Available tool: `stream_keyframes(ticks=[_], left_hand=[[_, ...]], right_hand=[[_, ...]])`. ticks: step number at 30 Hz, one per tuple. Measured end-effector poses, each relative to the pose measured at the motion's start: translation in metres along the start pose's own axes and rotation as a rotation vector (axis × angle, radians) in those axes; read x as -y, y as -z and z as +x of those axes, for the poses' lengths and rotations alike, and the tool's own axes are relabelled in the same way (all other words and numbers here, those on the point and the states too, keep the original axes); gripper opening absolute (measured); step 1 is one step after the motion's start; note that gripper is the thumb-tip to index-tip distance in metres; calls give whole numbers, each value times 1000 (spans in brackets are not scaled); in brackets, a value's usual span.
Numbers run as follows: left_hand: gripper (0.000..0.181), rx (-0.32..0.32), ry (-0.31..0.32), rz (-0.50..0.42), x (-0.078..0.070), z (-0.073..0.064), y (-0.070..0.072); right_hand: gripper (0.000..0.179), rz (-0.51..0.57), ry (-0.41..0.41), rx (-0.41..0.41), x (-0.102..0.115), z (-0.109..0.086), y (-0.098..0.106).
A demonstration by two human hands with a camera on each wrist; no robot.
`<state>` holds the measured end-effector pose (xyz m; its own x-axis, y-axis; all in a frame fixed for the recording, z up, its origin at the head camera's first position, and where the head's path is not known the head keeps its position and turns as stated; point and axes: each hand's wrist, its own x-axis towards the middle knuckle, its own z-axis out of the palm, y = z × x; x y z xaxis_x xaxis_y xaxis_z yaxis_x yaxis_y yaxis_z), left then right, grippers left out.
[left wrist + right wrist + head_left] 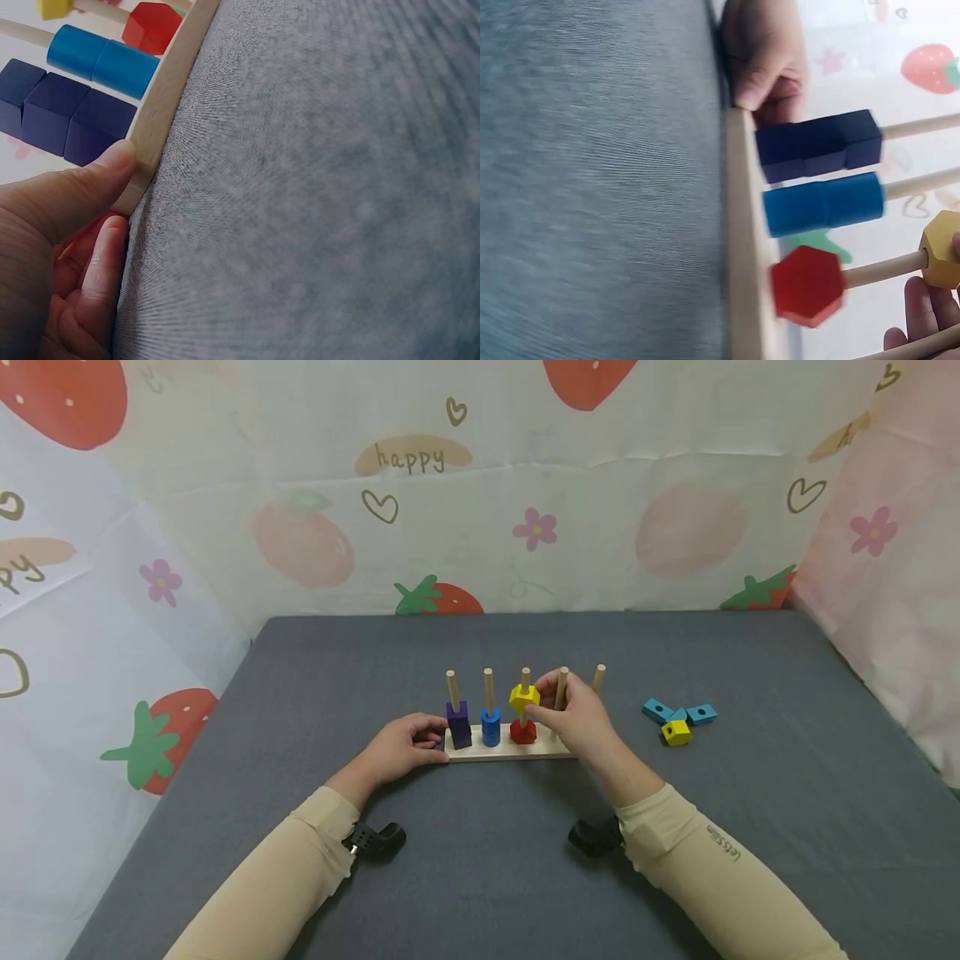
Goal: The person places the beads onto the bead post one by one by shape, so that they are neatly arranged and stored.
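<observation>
A wooden peg board (487, 756) stands on the grey cloth, its pegs upright. My left hand (393, 747) holds the board's left end, with the thumb (112, 159) against the corner and the fingers behind. Dark purple square blocks (459, 727) are stacked on the leftmost peg. Blue cylinders (491, 727) sit on the second one. On the third peg, a red hexagonal block (808, 286) lies at the bottom. Higher on that same peg, my right hand (581, 718) pinches a yellow hexagonal block (522, 698), apart from the red one.
Two bare pegs rise at the right, the fourth peg (562, 687) close to my right fingers and the fifth peg (599, 678) behind the hand. Further right lie several loose blocks, among them a light blue block (702, 715) and a yellow block (677, 733).
</observation>
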<state>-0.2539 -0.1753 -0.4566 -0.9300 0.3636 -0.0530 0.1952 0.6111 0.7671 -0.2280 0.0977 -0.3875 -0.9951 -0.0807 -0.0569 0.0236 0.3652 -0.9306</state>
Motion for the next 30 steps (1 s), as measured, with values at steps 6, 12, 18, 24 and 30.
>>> stream_keyframes(ticks=[6,12,18,24,30], left_hand=[[49,-7,-26,8,1,0,0],[49,0,-25,14,2,0,1],[48,7,-9,5,2,1,2],[48,6,-10,6,2,1,2],[47,6,-14,9,1,1,1]], right_hand=[[27,20,-47,9,-19,4,-8],[23,10,-66,29,-28,6,-11],[22,18,-66,41,-28,7,-12],[24,12,-63,58,-28,7,-11],[26,0,-61,66,-24,5,-6]])
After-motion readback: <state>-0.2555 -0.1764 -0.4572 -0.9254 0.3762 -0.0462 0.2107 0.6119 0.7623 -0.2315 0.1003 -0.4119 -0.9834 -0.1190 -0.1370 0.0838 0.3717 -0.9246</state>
